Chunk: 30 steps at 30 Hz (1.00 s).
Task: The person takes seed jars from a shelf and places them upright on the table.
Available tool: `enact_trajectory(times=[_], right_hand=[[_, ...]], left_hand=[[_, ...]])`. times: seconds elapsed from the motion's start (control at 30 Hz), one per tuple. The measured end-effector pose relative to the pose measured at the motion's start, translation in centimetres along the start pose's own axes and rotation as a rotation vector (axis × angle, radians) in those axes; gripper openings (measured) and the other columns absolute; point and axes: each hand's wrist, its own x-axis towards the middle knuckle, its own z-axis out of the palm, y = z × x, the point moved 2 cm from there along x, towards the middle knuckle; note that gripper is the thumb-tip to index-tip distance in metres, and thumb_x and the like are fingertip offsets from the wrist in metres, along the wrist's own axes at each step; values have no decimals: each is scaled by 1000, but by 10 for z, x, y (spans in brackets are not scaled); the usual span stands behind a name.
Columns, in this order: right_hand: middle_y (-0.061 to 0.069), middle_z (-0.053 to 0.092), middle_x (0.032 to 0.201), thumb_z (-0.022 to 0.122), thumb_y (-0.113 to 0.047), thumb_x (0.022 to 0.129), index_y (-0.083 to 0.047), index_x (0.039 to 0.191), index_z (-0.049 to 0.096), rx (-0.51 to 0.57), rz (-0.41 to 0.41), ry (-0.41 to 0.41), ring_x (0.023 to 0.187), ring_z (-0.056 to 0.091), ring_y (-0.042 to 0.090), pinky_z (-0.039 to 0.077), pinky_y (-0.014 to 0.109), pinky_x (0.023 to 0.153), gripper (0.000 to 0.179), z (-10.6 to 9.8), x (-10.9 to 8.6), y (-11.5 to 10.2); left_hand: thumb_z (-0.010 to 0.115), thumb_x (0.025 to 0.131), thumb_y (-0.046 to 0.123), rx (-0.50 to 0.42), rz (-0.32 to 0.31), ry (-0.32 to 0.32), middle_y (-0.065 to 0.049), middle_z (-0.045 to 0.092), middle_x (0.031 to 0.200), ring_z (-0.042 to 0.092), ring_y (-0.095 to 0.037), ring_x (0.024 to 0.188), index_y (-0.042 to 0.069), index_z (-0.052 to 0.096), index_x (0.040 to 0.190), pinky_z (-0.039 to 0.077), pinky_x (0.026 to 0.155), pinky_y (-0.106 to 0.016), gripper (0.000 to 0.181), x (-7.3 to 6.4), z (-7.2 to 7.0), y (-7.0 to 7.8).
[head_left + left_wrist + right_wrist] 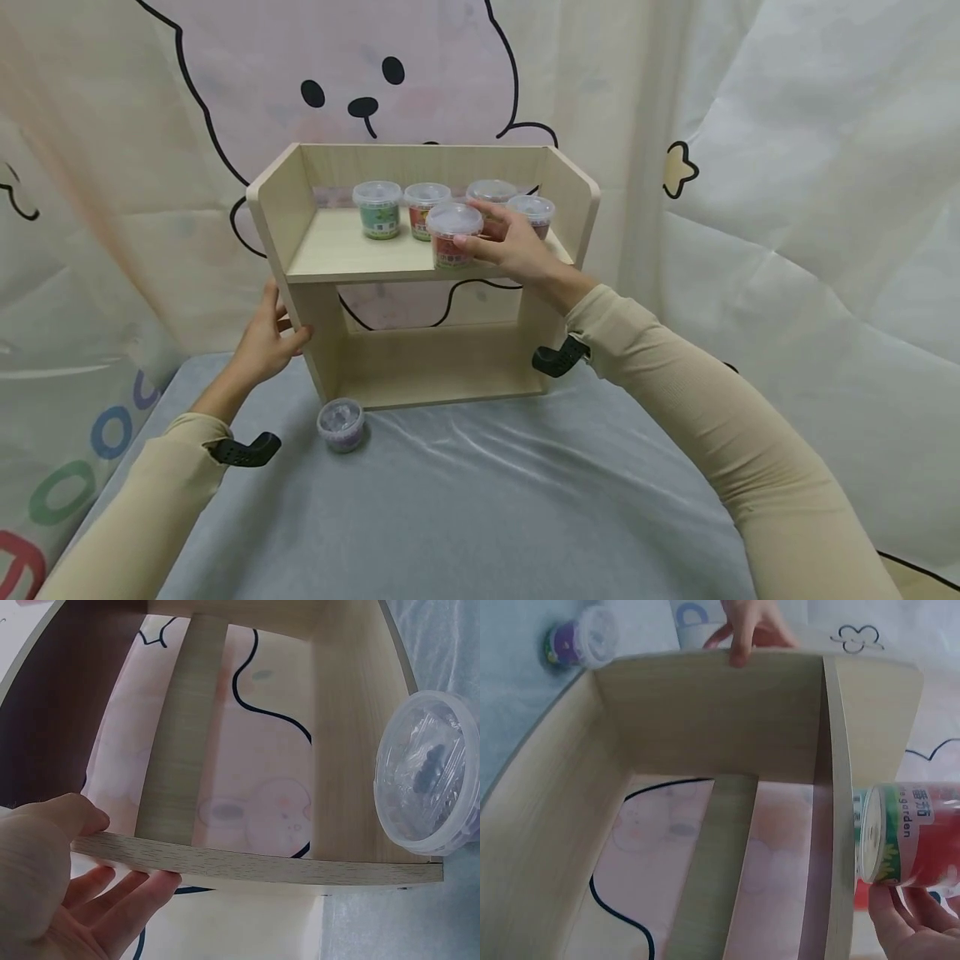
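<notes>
The red tub (452,237) sits in the grasp of the right hand (517,250), whose thumb and fingers pinch it round the side below the clear lid; it is at the front of the upper board of the pale wooden shelf (330,265), and whether its base touches that board I cannot tell. In the right wrist view its label shows green leaves and the letters "garden". On the same board, 4 more tubs stand around those fingers: a green tub (380,215) well to their left, a second red tub (422,215) nearer on that side, a lidded tub (491,190) just behind the fingertips, and another tub (536,210) just beyond the knuckles to the right. The left hand (262,342) pinches the edge of the shelf's left side panel, thumb on the inner face and fingers on the outer. Below and to the right of those left fingers, a purple tub (342,427) stands on the grey-blue cloth (487,500), near the shelf's foot. Behind both hands hangs a pale curtain (787,125) with cartoon drawings
</notes>
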Motion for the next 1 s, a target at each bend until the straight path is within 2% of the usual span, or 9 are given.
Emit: enact_trajectory(times=[0.17, 0.37, 0.5, 0.7, 1.0], right_hand=[[15, 51, 153, 61, -11, 100, -14, 159, 34, 13, -47, -86, 136, 54, 24, 48, 42, 113, 64, 11, -11, 0], [19, 52, 150, 59, -3, 99, -11, 157, 37, 29, -87, -136, 134, 55, 27, 50, 43, 110, 62, 20, -16, 4], [19, 48, 153, 59, 2, 98, -8, 157, 36, 46, -118, -167, 137, 53, 30, 49, 45, 112, 63, 27, -17, 9], [19, 49, 153, 62, 2, 97, -5, 154, 38, 22, -123, -187, 138, 53, 35, 46, 46, 114, 63, 37, -21, 18], [28, 53, 146, 61, 7, 94, 4, 153, 38, -6, -193, -257, 130, 58, 37, 52, 36, 107, 63, 57, -22, 44]], left_hand=[[62, 96, 2, 3, 0, -7, -43, 35, 150, 49, -65, 125, 28, -2, 161, 60, 60, -35, 95, -1, 0, -2], [61, 96, 1, 3, 5, 3, -42, 38, 150, 51, -64, 124, 29, -1, 161, 57, 59, -28, 95, 1, 0, -3], [61, 96, 2, 2, -4, 10, -42, 37, 150, 51, -64, 124, 31, -1, 161, 59, 60, -30, 95, 0, 0, -3], [62, 97, 3, -8, 4, 16, -42, 37, 150, 51, -65, 123, 29, 1, 161, 57, 59, -26, 92, -1, 0, -2], [62, 97, 4, 4, -4, 17, -42, 36, 151, 50, -65, 124, 31, 0, 161, 63, 65, -47, 93, -2, 1, -2]])
